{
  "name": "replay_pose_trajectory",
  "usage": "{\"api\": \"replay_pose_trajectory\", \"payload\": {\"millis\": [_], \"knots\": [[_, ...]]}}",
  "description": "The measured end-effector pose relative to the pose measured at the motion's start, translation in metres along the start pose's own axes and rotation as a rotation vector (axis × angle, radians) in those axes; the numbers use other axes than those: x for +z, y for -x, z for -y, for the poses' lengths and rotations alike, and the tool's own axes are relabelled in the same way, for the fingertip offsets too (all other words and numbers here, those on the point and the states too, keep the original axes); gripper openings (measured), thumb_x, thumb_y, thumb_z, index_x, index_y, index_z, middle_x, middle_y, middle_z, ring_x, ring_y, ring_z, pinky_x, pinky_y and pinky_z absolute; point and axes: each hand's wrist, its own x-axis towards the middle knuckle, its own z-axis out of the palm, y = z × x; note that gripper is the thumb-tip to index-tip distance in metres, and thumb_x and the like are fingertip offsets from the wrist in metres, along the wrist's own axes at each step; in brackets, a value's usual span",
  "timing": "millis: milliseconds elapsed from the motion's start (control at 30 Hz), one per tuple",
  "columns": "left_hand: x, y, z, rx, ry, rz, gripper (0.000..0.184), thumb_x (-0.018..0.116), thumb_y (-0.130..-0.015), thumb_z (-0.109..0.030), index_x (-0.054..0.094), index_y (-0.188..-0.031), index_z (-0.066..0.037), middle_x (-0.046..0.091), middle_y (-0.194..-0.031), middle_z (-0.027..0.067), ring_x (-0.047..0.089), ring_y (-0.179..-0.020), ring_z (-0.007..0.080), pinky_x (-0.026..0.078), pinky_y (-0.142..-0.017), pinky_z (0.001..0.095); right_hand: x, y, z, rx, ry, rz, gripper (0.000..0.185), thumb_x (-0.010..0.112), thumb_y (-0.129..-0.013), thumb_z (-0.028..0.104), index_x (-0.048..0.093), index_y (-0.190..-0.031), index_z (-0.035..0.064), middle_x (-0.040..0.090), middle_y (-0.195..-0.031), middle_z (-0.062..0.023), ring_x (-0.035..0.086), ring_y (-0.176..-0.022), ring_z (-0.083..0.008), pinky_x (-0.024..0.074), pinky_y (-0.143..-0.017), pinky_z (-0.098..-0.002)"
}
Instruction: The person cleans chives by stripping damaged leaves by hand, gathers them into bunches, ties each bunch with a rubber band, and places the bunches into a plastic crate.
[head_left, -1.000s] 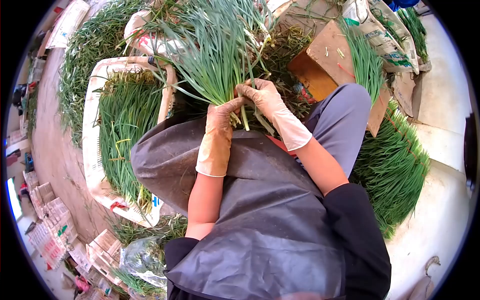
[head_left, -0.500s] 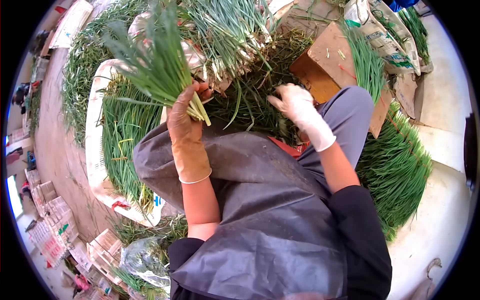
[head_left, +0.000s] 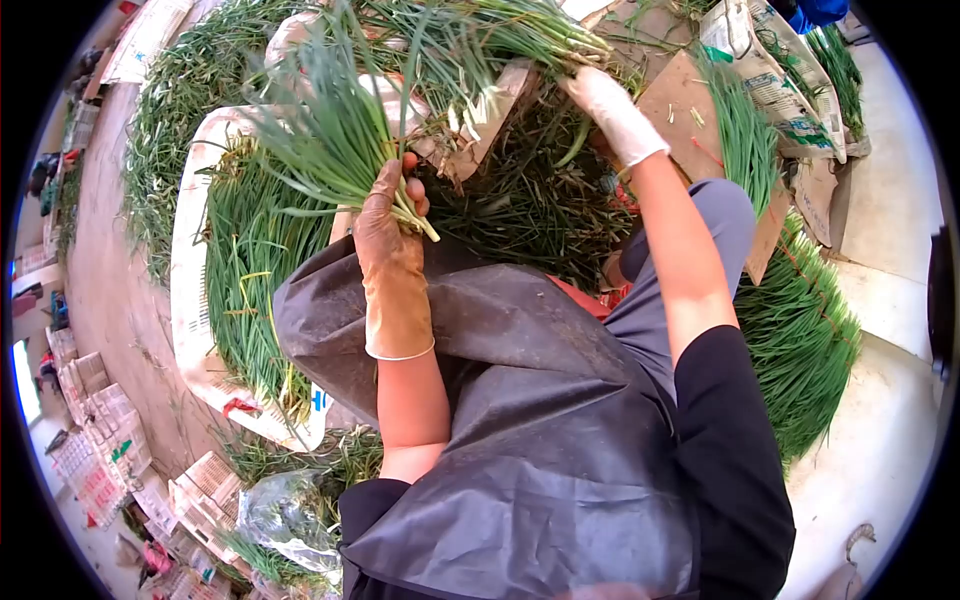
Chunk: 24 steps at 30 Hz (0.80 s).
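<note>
While the green bunch [head_left: 352, 152] slanted lengthwise, its tops fanned far and left and its pale ends pointed near and right. The left hand [head_left: 388, 215] curled around it close to those ends. The right hand [head_left: 606, 108], partly bent, touched stem ends of the far pile [head_left: 530, 33]; whether it gripped any, I could not tell. A white basket [head_left: 187, 270] stood at left, brownish floor [head_left: 110, 250] beyond it.

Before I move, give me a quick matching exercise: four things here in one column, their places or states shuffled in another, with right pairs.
1. left hand
2. right hand
3. white crate
4. apron

A. dark and creased, lower middle
B. at the stalk ends, near the top
C. wrapped around a green bunch
D. packed with long greens

Pairs: 1-C, 2-B, 3-D, 4-A
</note>
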Motion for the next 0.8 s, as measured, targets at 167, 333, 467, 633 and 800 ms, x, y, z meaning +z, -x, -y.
{"api": "replay_pose_trajectory", "payload": {"millis": [167,333,467,633,800], "knots": [[-0.003,-0.011,0.017,-0.012,-0.057,-0.115,0.021,0.066,-0.081,-0.013,0.058,-0.100,-0.005,0.061,-0.080,0.0052,0.054,-0.059,0.0116,0.043,-0.050,0.0236,-0.028,0.108,0.064,0.026,0.150,-0.466,0.047,0.052,-0.085,0.044,0.058,-0.107,0.0035,0.063,-0.096,-0.0178,0.063,-0.089,-0.0256,0.0495,-0.078,-0.0347],[-0.008,-0.027,0.048,-0.296,-0.005,-0.148,0.016,0.061,-0.084,-0.014,0.057,-0.096,-0.005,0.059,-0.073,0.0055,0.051,-0.051,0.0126,0.040,-0.045,0.0238,0.038,0.079,0.116,-0.102,-0.065,-0.041,0.039,0.049,-0.087,0.041,0.058,-0.102,0.0061,0.064,-0.087,-0.0152,0.062,-0.087,-0.0291,0.0471,-0.075,-0.0397],[-0.008,-0.017,0.037,-0.158,0.036,-0.050,0.027,0.060,-0.084,-0.010,0.055,-0.110,-0.006,0.062,-0.083,0.0071,0.051,-0.054,0.0125,0.040,-0.046,0.0237,0.014,0.095,0.089,-0.418,-0.584,-0.167,0.031,0.055,-0.084,0.036,0.062,-0.091,0.0058,0.064,-0.081,-0.0146,0.062,-0.075,-0.0304,0.0484,-0.067,-0.0382],[-0.004,-0.014,0.029,-0.047,0.148,-0.032,0.034,0.061,-0.082,-0.008,0.053,-0.115,-0.006,0.062,-0.087,0.0071,0.052,-0.057,0.0121,0.039,-0.049,0.0229,0.050,0.123,0.007,-0.411,-0.254,0.496,0.028,0.056,-0.083,0.033,0.065,-0.088,0.0066,0.065,-0.079,-0.0125,0.062,-0.070,-0.0279,0.0482,-0.067,-0.0379],[0.000,-0.009,0.032,-0.059,0.112,0.077,0.031,0.062,-0.081,-0.007,0.055,-0.111,-0.004,0.062,-0.086,0.0064,0.052,-0.058,0.0115,0.038,-0.049,0.0227,0.023,0.143,0.046,-0.361,-0.399,0.138,0.049,0.053,-0.082,0.049,0.063,-0.095,0.0030,0.062,-0.086,-0.0187,0.062,-0.082,-0.0300,0.0466,-0.073,-0.0381]]}}
